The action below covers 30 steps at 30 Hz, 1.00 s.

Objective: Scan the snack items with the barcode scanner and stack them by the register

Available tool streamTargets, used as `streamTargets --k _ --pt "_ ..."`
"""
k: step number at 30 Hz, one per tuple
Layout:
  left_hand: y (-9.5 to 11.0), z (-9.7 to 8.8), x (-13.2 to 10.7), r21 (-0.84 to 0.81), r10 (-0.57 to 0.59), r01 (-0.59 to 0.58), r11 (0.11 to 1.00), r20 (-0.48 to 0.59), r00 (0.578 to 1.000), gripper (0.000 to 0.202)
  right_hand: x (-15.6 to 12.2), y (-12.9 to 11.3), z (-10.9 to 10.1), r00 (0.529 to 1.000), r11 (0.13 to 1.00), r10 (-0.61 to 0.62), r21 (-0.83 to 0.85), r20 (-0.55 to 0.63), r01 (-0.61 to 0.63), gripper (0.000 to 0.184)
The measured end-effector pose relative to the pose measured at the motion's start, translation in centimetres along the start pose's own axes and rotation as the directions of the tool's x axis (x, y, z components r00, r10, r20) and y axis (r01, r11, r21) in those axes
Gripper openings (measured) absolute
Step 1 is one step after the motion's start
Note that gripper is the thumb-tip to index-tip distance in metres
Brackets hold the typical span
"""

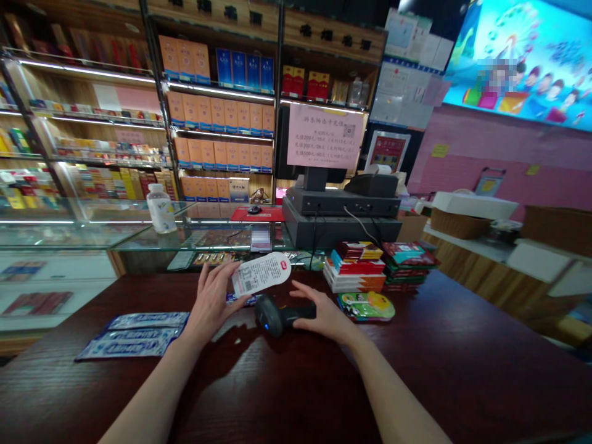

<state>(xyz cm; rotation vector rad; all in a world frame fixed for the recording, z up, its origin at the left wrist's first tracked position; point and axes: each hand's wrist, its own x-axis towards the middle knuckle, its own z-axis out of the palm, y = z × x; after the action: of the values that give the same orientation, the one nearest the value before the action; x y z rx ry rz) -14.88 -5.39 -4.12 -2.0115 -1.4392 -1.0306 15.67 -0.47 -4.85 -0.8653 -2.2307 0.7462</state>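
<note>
My left hand [213,299] grips a white printed card pack [264,272] by its left end, thumb below and fingers above. Its printed side, with a barcode and a small red logo at the rounded end, faces me. Just right of it, a black barcode scanner [272,317] with a blue light lies on the dark table. My right hand [326,313] is at the scanner's handle, thumb by its near side, fingers spread apart above it. Below the card, a blue packet [245,300] is partly hidden by my left hand.
Blue-and-white packets [134,333] lie at left. Stacked boxes [356,268], dark packs [409,265] and a colourful blister pack [367,306] sit right. Behind are a glass counter [129,240], a white bottle [161,208] and a cash register [340,209].
</note>
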Motion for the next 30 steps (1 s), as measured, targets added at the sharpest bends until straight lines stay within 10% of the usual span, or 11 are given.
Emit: streamTargets --k 9,30 --pt "-0.9 0.4 -0.3 -0.012 -0.031 0.030 0.999 -0.058 0.998 0.065 -0.1 -0.4 1.7 0.986 0.945 -0.136 -0.287 0.100 0.159 0.072" --pt "-1.6 0.4 -0.8 0.014 -0.069 0.072 0.997 -0.153 0.986 0.066 -0.2 -1.6 0.6 0.989 0.981 -0.148 -0.126 -0.015 0.144 0.080"
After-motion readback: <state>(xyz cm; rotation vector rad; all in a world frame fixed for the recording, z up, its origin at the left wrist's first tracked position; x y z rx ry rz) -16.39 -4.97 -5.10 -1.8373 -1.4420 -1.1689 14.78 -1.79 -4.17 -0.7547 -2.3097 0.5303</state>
